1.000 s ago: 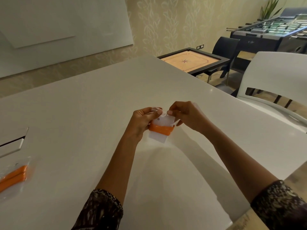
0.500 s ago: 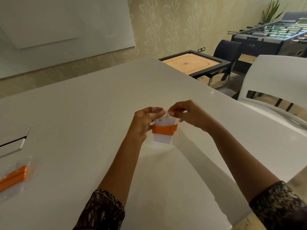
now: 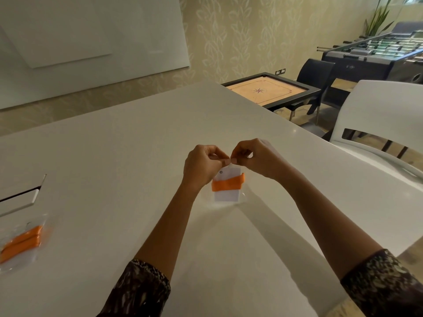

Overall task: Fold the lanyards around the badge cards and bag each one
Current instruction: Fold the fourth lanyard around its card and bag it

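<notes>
A recreation room or office lounge is suggested. A foosball table (image 3: pixel 375 51) is seen at 2 o'clock, and a carrom table (image 3: pixel 267 90) is set at 1 o'clock, with a dark chair (image 3: pixel 318 74) placed between them. A whiteboard (image 3: pixel 91 42) is mounted on the wall at 11 o'clock, over leaf-patterned wallpaper (image 3: pixel 229 30). A large white table (image 3: pixel 137 145) is spread across the foreground, with a cable hatch (image 3: pixel 23 197) let into it at 9 o'clock. A white chair (image 3: pixel 384 110) is drawn up at 3 o'clock, and a plant (image 3: pixel 377 17) is glimpsed behind the foosball table.
</notes>
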### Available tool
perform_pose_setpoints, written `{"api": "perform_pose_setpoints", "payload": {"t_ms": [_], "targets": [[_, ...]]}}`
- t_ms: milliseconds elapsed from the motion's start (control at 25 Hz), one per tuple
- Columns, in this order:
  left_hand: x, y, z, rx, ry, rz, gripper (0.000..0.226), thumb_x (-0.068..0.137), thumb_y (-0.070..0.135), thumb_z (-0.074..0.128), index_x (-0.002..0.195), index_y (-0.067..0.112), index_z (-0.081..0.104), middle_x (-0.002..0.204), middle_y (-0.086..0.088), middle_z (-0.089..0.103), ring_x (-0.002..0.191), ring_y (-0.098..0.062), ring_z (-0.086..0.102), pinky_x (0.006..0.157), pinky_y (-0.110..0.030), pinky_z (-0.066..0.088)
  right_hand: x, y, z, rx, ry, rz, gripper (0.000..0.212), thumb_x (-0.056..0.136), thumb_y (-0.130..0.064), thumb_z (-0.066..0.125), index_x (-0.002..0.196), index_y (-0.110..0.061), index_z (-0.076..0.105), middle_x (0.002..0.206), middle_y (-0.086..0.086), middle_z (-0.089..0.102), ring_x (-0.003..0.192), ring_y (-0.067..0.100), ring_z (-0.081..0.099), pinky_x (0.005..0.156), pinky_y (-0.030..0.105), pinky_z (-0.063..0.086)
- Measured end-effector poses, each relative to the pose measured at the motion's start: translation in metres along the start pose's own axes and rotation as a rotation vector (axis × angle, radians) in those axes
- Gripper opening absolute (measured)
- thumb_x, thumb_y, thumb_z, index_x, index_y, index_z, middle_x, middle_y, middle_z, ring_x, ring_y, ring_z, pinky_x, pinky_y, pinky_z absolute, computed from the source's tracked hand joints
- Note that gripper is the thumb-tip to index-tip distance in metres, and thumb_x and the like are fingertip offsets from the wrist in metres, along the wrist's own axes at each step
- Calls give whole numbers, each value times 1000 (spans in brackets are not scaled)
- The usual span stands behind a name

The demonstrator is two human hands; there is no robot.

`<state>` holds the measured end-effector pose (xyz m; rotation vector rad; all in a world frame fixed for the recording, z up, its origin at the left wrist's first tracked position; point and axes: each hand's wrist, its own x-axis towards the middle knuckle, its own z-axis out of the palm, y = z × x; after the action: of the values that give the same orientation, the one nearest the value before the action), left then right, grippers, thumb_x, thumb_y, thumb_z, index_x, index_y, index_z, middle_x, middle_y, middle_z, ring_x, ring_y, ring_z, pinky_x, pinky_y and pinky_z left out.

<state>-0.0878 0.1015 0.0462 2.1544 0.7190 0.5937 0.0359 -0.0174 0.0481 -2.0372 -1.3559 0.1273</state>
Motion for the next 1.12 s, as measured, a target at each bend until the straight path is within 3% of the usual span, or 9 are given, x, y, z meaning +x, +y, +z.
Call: {"api": "perform_pose_setpoints", "payload": {"t_ms": [120,320,640,1120], "targets": [[1,2,-1,86,12,32,12,77,34,78,74,31,66,73,11,67,69,-3,63,67,-26,56,3,-1,-1,-122,-18,-34,11,91,-12,60,98,-17,67,87,-8,60,81,10,57,66,13,42],[6,5,-17,246,-23,88,13,79,34,76,73,34,64,73,19,63,72,-5,60,70,-28,56,5,-3,-4,-196,-82,-69,14,95,-13,54,104,-16,64,96,-2,63,85,15,58,76,27,52],[6,12,-31,381,-36,144,3,85,31,70,83,29,69,82,13,65,81,-11,62,74,-28,53,10,-4,-20,-311,-199,-118,14,95,-10,50,104,-14,60,97,0,61,85,17,56,76,32,51],[6,16,-42,440,10,125,10,87,25,66,78,29,70,72,16,62,71,-8,57,55,-19,37,6,1,-36,-343,-212,-129,14,97,-11,49,106,-9,60,99,3,57,89,16,52,78,27,44]]}}
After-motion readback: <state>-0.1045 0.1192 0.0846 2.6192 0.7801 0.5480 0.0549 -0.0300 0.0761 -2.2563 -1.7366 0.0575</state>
